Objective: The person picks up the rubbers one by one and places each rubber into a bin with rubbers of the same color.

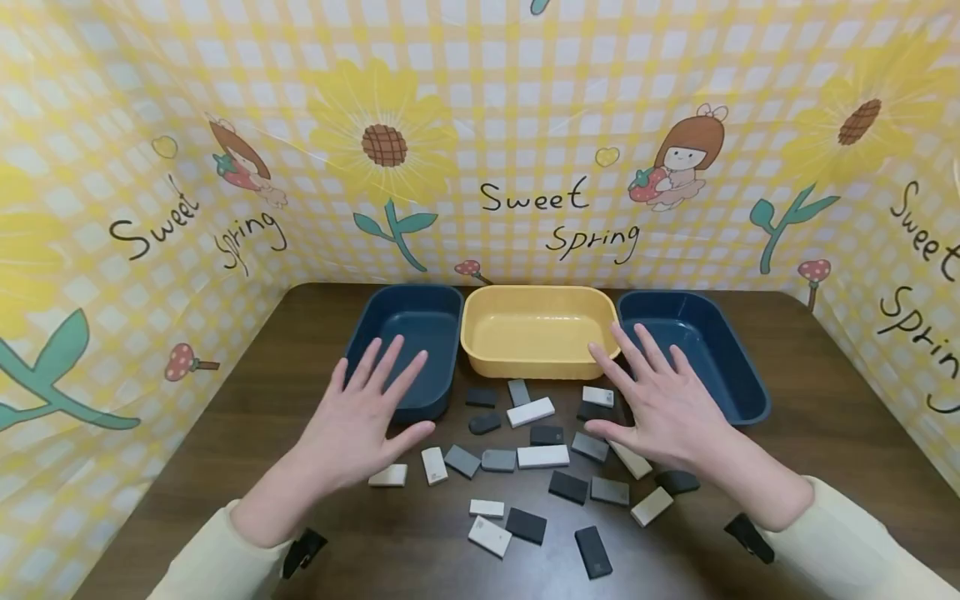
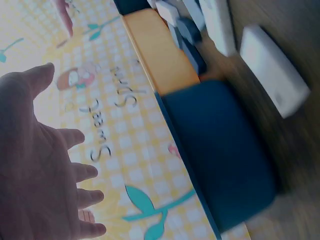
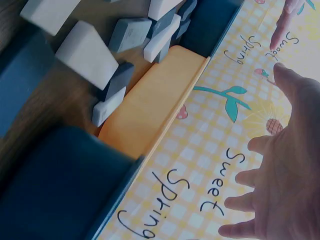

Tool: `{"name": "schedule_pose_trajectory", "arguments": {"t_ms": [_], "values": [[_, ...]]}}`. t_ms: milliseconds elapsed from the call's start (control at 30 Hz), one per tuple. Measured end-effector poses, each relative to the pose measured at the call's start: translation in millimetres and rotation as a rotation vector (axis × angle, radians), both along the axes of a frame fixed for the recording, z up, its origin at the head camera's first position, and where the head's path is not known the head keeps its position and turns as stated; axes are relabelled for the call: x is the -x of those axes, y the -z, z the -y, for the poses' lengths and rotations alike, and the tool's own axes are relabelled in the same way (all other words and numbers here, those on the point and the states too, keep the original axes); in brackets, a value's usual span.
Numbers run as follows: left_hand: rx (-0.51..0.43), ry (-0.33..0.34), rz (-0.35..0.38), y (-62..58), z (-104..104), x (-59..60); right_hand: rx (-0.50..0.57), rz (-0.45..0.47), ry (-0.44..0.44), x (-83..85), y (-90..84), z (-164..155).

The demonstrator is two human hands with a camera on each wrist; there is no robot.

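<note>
My left hand (image 1: 352, 429) hovers with fingers spread over the near part of the left blue bin (image 1: 427, 329), holding nothing. My right hand (image 1: 667, 408), also spread and holding nothing, is raised by the right blue bin (image 1: 720, 358). Between and in front of the hands lie many small flat blocks, perhaps power banks, in white, grey, black and beige. Among them are a long white block (image 1: 543, 457), a black block (image 1: 592, 552) and a beige block (image 1: 652, 506). A small white block (image 1: 597, 396) lies against or on a dark one near my right thumb.
A yellow bin (image 1: 525, 367) stands between the blue bins along the back of the brown wooden table (image 1: 247, 433). Behind and at both sides hangs a yellow checked cloth (image 1: 525, 125) with flowers and lettering. Dark wrist straps (image 1: 303, 553) show near both sleeves.
</note>
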State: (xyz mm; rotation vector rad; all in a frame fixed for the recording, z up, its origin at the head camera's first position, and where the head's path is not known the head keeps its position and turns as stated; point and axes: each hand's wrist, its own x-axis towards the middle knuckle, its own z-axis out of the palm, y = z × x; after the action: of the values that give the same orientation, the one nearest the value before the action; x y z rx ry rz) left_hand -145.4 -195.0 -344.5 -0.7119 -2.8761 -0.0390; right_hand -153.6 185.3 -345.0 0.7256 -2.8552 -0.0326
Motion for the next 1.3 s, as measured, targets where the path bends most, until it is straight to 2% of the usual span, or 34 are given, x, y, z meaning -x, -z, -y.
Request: {"name": "schedule_pose_trajectory", "arguments": {"t_ms": [200,533,800,1033,1167,1300], "values": [[-0.031,-0.065,-0.015,0.6,25,-2.0,0.007,-0.004,-0.043,4.4,3.6,12],[-0.078,-0.161,0.015,12.9,52,-20.6,0.007,-0.017,-0.156,8.2,13.8,45],[-0.103,-0.246,0.023,33.1,66,-39.7,0.0,0.091,-0.263,10.2,21.8,75],[-0.073,-0.331,0.1,55.2,64,-45.8,-0.004,0.165,-0.331,15.7,26.3,104],[-0.061,-0.324,0.103,61.8,55,-45.4,-0.033,0.186,-0.349,20.0,29.2,121],[-0.043,-0.296,0.083,62.4,45,-43.6,-0.069,0.183,-0.354,22.5,30.2,132]]}}
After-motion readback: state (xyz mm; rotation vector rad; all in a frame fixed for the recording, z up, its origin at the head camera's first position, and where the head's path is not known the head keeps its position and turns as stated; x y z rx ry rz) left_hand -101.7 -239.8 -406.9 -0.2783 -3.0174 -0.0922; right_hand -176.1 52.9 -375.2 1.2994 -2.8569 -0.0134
